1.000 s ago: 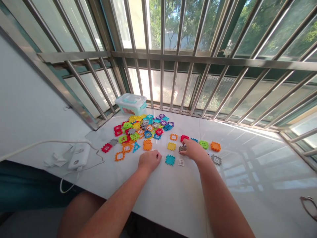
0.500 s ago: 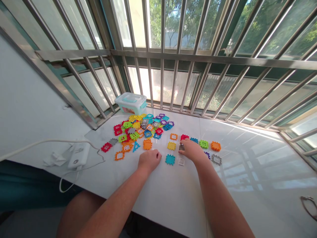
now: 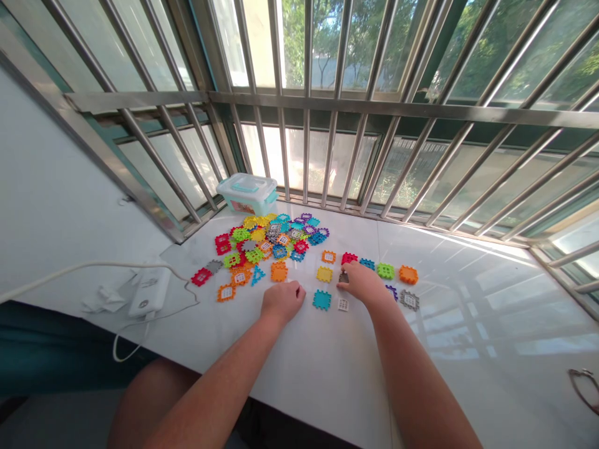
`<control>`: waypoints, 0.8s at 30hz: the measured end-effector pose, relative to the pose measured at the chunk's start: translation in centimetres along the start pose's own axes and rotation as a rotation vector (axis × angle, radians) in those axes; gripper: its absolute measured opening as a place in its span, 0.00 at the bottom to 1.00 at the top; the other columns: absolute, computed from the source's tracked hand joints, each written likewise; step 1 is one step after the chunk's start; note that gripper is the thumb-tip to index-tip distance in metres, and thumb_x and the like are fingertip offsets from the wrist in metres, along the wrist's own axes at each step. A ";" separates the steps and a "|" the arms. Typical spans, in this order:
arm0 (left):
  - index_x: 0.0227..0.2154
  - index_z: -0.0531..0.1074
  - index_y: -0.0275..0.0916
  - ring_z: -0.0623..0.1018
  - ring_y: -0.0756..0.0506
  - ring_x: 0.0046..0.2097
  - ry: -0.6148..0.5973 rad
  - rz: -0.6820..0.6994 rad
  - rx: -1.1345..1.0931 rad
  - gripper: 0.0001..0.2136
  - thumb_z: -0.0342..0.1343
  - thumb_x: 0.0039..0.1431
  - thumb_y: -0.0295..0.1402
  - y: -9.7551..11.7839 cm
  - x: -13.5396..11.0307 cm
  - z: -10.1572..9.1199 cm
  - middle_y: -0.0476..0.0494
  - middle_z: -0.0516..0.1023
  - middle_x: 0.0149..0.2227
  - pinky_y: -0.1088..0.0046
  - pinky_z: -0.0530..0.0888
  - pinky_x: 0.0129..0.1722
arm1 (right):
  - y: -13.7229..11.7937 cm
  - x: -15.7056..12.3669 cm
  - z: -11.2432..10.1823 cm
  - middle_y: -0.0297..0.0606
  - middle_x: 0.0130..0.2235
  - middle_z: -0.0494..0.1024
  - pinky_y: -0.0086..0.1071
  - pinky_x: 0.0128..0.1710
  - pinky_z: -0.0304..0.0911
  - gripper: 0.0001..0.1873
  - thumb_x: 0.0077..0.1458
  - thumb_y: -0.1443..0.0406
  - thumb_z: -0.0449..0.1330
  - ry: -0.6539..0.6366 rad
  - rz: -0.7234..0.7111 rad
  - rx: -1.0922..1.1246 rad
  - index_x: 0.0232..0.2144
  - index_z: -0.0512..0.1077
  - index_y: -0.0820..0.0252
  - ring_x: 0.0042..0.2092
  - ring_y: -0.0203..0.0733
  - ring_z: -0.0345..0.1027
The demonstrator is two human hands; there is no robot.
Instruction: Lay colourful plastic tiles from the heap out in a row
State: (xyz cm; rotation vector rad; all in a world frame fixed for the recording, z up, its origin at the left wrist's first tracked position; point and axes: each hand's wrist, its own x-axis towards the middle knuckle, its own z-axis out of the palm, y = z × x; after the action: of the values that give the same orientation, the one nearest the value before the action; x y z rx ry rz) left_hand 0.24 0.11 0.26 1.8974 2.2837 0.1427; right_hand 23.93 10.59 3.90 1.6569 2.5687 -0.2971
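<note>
Two hands, apart, flank the turquoise square tile [image 3: 322, 300]: your left hand [image 3: 282, 300] rests curled to its left; your right hand [image 3: 364, 280], beyond and right, pinches a gray notched tile [image 3: 343, 277], seemingly to steady it.

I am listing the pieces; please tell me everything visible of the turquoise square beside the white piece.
The turquoise square looks plastic, with toothed edges and a solid-looking face. It lies flat on the white tabletop, nearer the viewer than the yellow piece and left of the white piece. Only the tabletop appears to touch it.
</note>
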 end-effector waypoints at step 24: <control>0.38 0.82 0.44 0.82 0.40 0.40 0.022 0.013 0.018 0.19 0.45 0.71 0.42 -0.1 0.0 0.1 0.40 0.85 0.38 0.69 0.69 0.36 | 0.0 0.0 0.2 0.45 0.54 0.78 0.33 0.44 0.65 0.24 0.57 0.54 0.73 -0.024 0.010 0.024 0.51 0.75 0.55 0.52 0.50 0.75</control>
State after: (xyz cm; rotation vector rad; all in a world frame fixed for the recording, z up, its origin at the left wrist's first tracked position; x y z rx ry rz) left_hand 0.17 0.10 0.16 1.9288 2.2952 0.1460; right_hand 23.87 10.57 3.73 1.6632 2.5490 -0.3470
